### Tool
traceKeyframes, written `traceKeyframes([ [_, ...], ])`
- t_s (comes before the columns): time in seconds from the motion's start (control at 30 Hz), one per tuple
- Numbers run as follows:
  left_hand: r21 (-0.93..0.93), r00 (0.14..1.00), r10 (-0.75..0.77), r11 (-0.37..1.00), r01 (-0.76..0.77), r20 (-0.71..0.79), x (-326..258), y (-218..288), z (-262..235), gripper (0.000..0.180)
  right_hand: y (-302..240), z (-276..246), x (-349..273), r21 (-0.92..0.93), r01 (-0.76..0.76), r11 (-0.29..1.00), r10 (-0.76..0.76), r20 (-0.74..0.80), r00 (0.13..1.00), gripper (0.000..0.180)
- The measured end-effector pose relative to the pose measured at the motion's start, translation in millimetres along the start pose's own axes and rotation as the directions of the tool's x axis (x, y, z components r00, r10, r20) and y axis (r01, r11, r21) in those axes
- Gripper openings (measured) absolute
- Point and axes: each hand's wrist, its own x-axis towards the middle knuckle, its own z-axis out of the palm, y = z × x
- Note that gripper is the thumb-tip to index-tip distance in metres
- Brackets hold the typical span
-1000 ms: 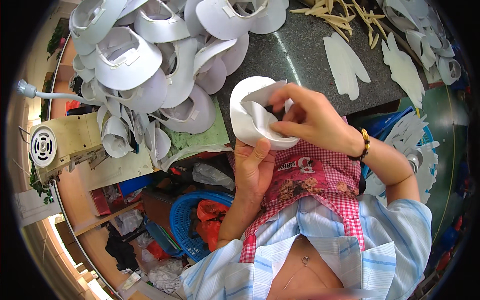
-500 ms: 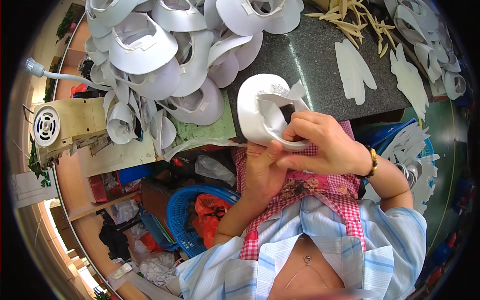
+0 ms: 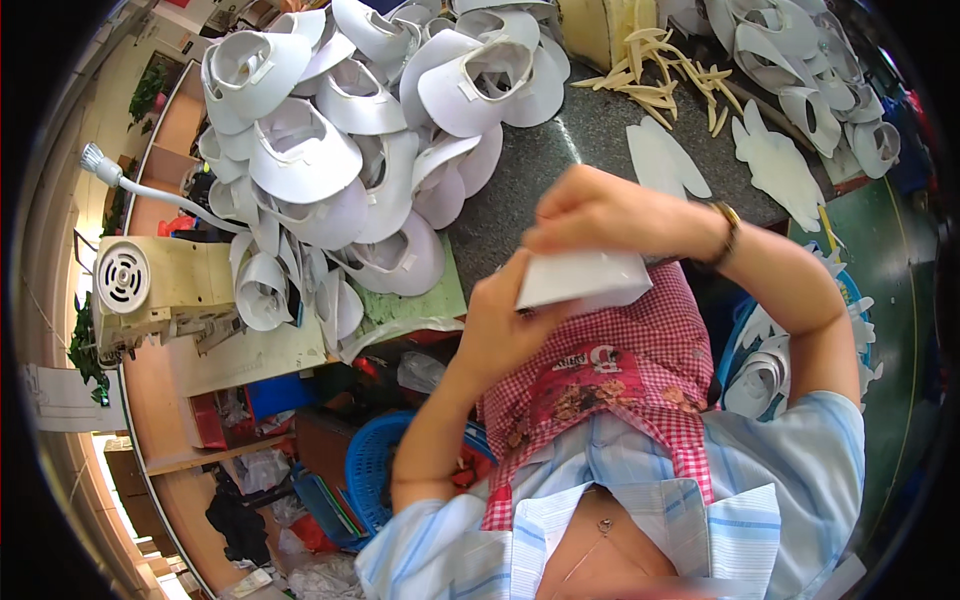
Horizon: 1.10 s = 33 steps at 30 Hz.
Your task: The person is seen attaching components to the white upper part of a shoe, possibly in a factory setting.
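Observation:
A white sun visor (image 3: 590,278) is held in front of my apron, turned so that a smooth broad side shows and its inner opening is hidden. My left hand (image 3: 505,310) grips its left edge, with the thumb along the lower side. My right hand (image 3: 590,215) is curled closed over the visor's upper edge. Its fingers are blurred, and whatever they pinch is hidden. Beyond my hands, to the left, a heap of similar white visors (image 3: 305,150) covers the table.
At the left stands a beige sewing machine (image 3: 165,285) beside a bendable lamp (image 3: 150,190). Cream strips (image 3: 655,75) and flat white cutouts (image 3: 780,165) lie on the dark speckled tabletop (image 3: 520,165). A blue basket (image 3: 365,470) sits below left; another (image 3: 850,290) holds white pieces at right.
The visor has been turned over, from its opening showing to a smooth side showing. My right hand has moved up and left, above it, with the elbow raised. The whole view has shifted slightly.

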Motion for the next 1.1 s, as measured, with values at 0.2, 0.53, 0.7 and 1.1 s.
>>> traceKeyframes([
  [0.2, -0.468, 0.949, -0.316, 0.842, 0.269, -0.022, 31.1, -41.0, -5.1, 0.032, 6.2, 11.3, -16.0, -0.318, 0.195, 0.928, -0.34, -0.503, 0.795, 0.017],
  [0.53, -0.761, 0.976, -0.215, 0.639, 0.111, -0.038, 24.5, -47.5, 24.2, 0.056, 76.1, 29.9, 3.3, -0.024, -0.2, 0.98, 0.166, -0.467, 0.869, 0.042],
  [0.7, -0.78, 0.987, -0.115, 0.605, 0.159, 0.112, 29.2, -43.4, 23.6, 0.068, 69.3, 9.0, 5.8, 0.025, -0.269, 0.963, 0.263, -0.31, 0.914, 0.044],
  [1.1, 0.604, 0.977, -0.029, 0.79, -0.107, 0.211, 88.0, -32.3, -16.0, 0.047, 71.0, 56.5, 2.1, -0.58, -0.187, 0.793, -0.119, -0.449, 0.886, 0.021],
])
